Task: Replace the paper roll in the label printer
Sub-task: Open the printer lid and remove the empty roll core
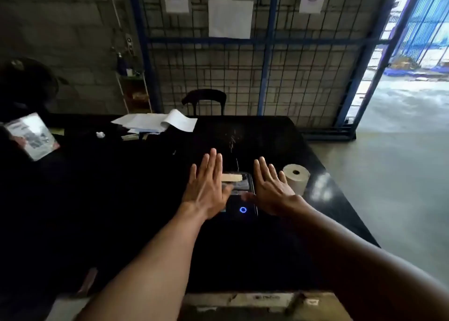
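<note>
Fingers (213,163) of both my hands spread flat, holding nothing. Label printer (240,199) between them, lid seemingly open, paper strip visible. Fresh paper roll (296,177) just right, upright on worktop (121,199). Swap apparently not begun.

From my remote feed: a black bench (279,136) fronts a grey block wall (73,29), blue wire-mesh partition (267,78), dark chair (205,101); daylight floods the concrete floor (401,175) at right.
</note>
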`<control>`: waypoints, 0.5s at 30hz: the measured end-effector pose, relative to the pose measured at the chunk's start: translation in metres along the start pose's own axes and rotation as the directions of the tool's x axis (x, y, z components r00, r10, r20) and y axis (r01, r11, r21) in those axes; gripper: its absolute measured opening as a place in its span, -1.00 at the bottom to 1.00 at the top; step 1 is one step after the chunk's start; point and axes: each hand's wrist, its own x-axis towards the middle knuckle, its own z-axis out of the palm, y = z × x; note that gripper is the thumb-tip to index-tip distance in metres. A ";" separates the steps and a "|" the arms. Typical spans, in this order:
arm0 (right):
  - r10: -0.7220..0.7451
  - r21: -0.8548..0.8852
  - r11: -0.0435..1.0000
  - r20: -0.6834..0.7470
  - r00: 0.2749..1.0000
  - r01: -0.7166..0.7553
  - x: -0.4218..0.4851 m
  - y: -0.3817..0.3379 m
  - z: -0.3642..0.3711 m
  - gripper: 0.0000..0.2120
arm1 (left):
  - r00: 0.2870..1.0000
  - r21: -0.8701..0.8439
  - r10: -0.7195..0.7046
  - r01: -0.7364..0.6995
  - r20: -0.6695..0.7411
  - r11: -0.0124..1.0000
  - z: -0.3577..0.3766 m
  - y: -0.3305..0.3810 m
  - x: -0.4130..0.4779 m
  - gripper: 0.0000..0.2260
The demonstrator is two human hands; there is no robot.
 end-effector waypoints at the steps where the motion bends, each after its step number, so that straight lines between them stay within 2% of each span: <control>1: 0.024 -0.008 1.000 0.085 0.996 -0.023 -0.002 0.002 0.015 0.08 | 0.996 -0.011 -0.020 0.021 0.086 1.000 0.015 -0.001 -0.009 -0.25; 4: 0.076 0.056 0.994 0.229 0.971 -0.091 -0.008 0.015 0.059 0.21 | 0.960 0.002 -0.096 0.099 0.264 0.995 0.061 -0.008 -0.032 -0.19; 8: 0.100 0.234 0.959 0.254 0.962 -0.161 -0.008 0.019 0.091 0.19 | 0.898 -0.093 -0.138 0.193 0.418 0.977 0.089 -0.008 -0.040 -0.22; 11: 0.123 0.335 0.924 0.200 0.972 -0.185 -0.004 0.020 0.105 0.11 | 0.907 -0.182 -0.149 0.236 0.395 0.955 0.096 -0.007 -0.040 -0.31; 15: 0.120 0.428 0.886 0.161 0.980 -0.179 -0.003 0.026 0.115 0.08 | 0.905 -0.183 -0.183 0.269 0.384 0.945 0.092 -0.008 -0.038 -0.32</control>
